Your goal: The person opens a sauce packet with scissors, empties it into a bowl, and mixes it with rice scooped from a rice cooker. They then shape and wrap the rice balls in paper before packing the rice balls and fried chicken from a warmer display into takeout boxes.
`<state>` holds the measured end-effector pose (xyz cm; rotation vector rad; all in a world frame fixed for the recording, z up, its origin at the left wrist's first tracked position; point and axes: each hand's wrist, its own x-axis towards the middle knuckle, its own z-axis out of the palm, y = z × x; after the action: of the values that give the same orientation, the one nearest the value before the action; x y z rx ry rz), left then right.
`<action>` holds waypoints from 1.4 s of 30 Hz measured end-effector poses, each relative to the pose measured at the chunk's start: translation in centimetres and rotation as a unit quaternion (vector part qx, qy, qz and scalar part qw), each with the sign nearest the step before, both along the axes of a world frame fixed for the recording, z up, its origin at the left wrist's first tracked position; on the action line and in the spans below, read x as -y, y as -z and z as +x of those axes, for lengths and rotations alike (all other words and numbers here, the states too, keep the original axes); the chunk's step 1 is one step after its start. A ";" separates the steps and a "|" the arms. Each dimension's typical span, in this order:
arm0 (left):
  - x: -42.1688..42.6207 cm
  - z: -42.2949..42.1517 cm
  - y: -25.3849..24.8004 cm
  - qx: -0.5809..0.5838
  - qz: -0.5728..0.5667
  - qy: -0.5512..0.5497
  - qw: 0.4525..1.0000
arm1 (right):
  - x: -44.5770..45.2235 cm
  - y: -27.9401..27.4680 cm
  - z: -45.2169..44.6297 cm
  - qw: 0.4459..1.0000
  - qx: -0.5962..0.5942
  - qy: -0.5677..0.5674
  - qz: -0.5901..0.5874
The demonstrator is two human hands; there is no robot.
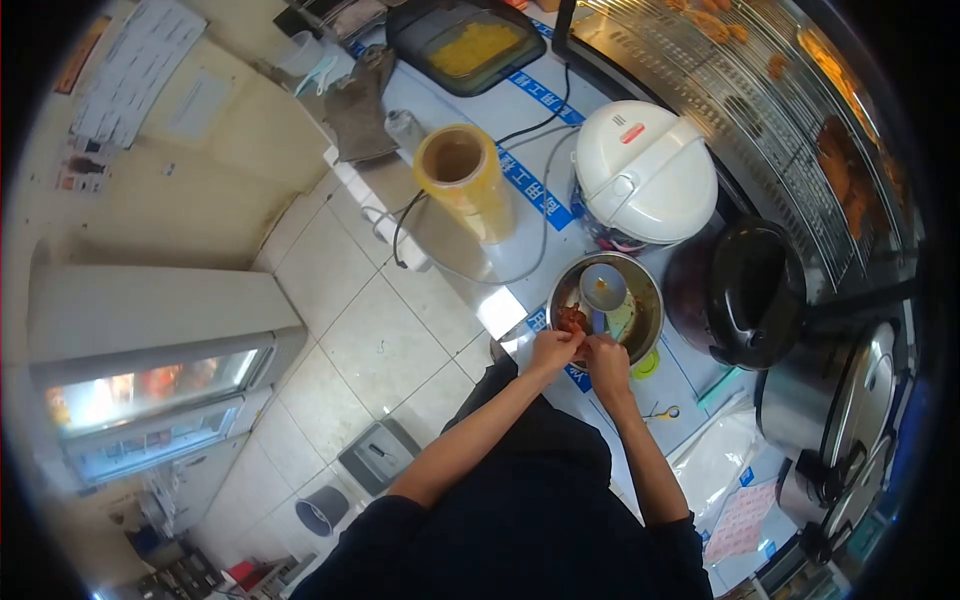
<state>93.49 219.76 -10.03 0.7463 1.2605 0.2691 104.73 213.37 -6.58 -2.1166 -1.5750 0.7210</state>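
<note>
My left hand (556,352) and my right hand (606,362) meet over the near rim of a steel bowl (655,300). Both have their fingers closed in a pinch, fingertips close together. Just beyond the fingertips is a reddish-brown lump of food (572,318); whether it is bagged or loose is too small to tell. What the fingers pinch is mostly hidden by the hands. A ladle (602,287) rests inside the bowl, its round cup toward the far side. Beside it in the bowl lies something pale green (624,318).
Beyond the bowl stand a white rice cooker (645,175) and a large film roll (465,185). A dark cooker (755,290) is close on the right. Yellow-handled scissors (665,412) and a clear plastic sheet (715,450) lie nearer. A heated food display (740,90) borders the counter.
</note>
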 end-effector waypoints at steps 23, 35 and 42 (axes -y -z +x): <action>0.4 -8.6 -5.7 -0.008 0.186 0.213 0.959 | -4.5 2.6 1.9 0.942 -0.139 -0.051 -0.301; 8.1 -32.9 3.7 -0.147 0.038 -0.006 0.988 | -5.0 4.6 0.1 0.942 0.160 -0.069 -0.286; 14.2 -38.8 10.4 -0.177 0.375 0.239 0.878 | -5.4 3.3 -0.2 0.943 0.117 -0.021 -0.312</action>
<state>54.67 205.55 -20.44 1.8152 1.2543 0.2146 104.57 218.75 -9.91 -2.7059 -1.6700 1.1375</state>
